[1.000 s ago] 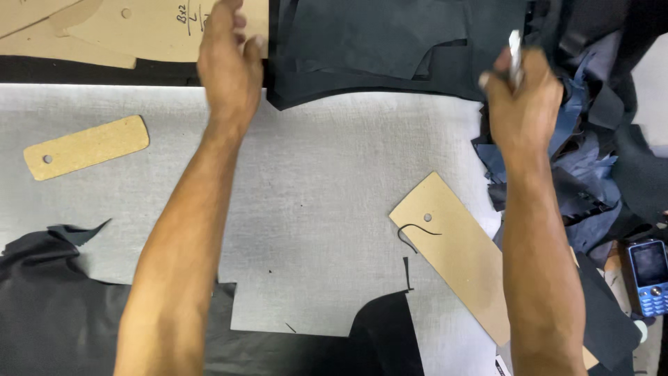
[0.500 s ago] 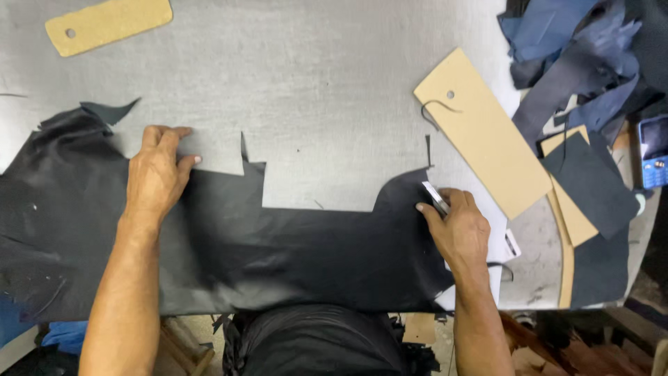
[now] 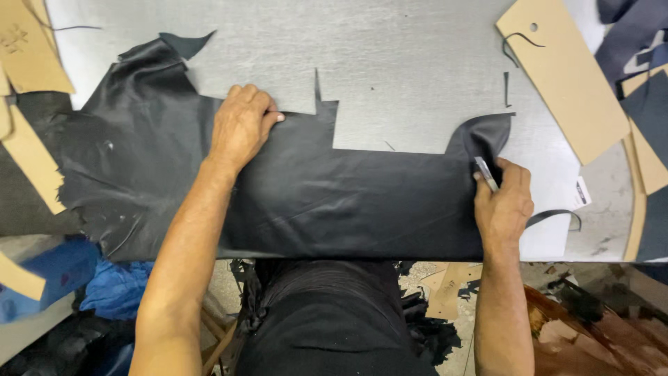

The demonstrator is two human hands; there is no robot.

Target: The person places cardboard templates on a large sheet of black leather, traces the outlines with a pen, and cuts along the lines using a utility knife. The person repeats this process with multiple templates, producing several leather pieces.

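A large sheet of black leather with notched cut-outs along its far edge lies across the grey table. My left hand rests flat on its upper edge, fingers together, pressing the leather down. My right hand grips the leather's right end, where the edge curls up, and also holds a small metal knife between thumb and fingers.
A tan cardboard pattern with a hole lies at the upper right, beside dark blue leather pieces. More cardboard patterns sit at the left edge. Thin black offcut strips lie near my right hand. Blue cloth hangs below the table.
My hands came back from the far side of the table to the black leather in front of me. My left hand has shifted right along the leather's upper edge.
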